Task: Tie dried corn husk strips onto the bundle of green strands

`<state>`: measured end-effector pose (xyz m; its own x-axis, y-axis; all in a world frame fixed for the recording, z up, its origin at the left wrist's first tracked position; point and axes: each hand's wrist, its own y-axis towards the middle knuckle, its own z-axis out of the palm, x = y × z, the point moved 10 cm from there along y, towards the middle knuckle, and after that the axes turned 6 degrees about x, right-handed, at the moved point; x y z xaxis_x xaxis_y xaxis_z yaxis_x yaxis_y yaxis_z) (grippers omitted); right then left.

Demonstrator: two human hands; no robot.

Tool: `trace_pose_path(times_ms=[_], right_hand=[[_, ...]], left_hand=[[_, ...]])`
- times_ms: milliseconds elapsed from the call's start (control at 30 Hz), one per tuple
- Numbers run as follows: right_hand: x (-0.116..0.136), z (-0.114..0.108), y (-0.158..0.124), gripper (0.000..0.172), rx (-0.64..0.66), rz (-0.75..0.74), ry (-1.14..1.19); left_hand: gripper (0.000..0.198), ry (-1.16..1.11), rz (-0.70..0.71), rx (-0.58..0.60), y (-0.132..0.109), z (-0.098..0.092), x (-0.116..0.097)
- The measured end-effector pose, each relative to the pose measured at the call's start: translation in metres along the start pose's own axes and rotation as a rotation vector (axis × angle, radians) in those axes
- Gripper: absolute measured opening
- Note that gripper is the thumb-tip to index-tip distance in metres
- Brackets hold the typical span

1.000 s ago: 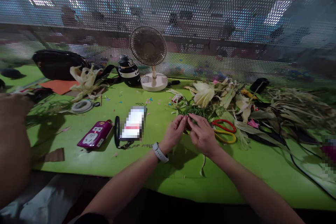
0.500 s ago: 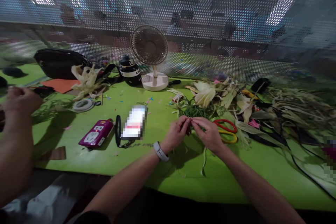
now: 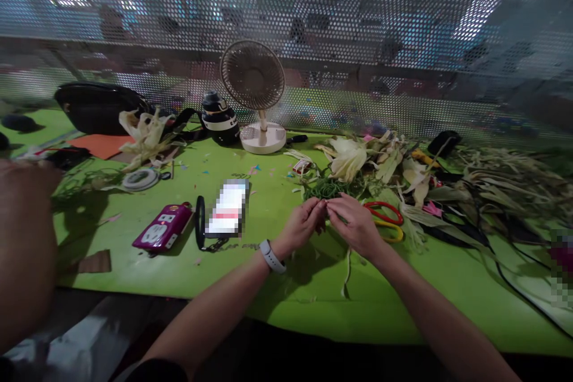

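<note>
My left hand (image 3: 303, 224), with a pale band (image 3: 272, 256) on its wrist, is closed in a pinch above the green table (image 3: 268, 316). Its fingertips meet those of my right hand (image 3: 356, 224), also pinched. Whatever they grip between them is too small to make out. Just behind my fingers lies a bundle of green strands (image 3: 333, 188). Scissors with red and yellow handles (image 3: 385, 213) rest beside my right hand, their blades hidden. A thin pale strip (image 3: 347, 274) hangs or lies below my right hand.
Dried corn husks (image 3: 349, 158) are heaped at the back right. A fan (image 3: 263, 140) and a dark bottle (image 3: 219, 122) stand behind. A phone (image 3: 228, 209) and a purple device (image 3: 163, 228) lie to the left. Another person's arm (image 3: 27, 250) reaches in at far left. A black cable (image 3: 514, 286) crosses the right side.
My two hands stay together in nearly the same place, with small shifts of the right fingers. The other person's hand at far left has moved nearer and is blurred.
</note>
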<state>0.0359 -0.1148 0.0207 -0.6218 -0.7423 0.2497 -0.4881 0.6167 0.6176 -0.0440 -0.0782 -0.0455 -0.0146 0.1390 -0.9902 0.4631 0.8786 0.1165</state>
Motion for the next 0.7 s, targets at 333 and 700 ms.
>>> trace_pose_path(times_ms=[333, 700], right_hand=[[0.008, 0.004, -0.003, 0.017, 0.037, -0.081, -0.155], [0.028, 0.016, -0.005, 0.026, 0.118, -0.250, -0.527]], left_hand=[[0.037, -0.038, -0.039, -0.007, 0.000, 0.000, 0.005], [0.036, -0.059, -0.139, 0.048, 0.003, 0.006, 0.017]])
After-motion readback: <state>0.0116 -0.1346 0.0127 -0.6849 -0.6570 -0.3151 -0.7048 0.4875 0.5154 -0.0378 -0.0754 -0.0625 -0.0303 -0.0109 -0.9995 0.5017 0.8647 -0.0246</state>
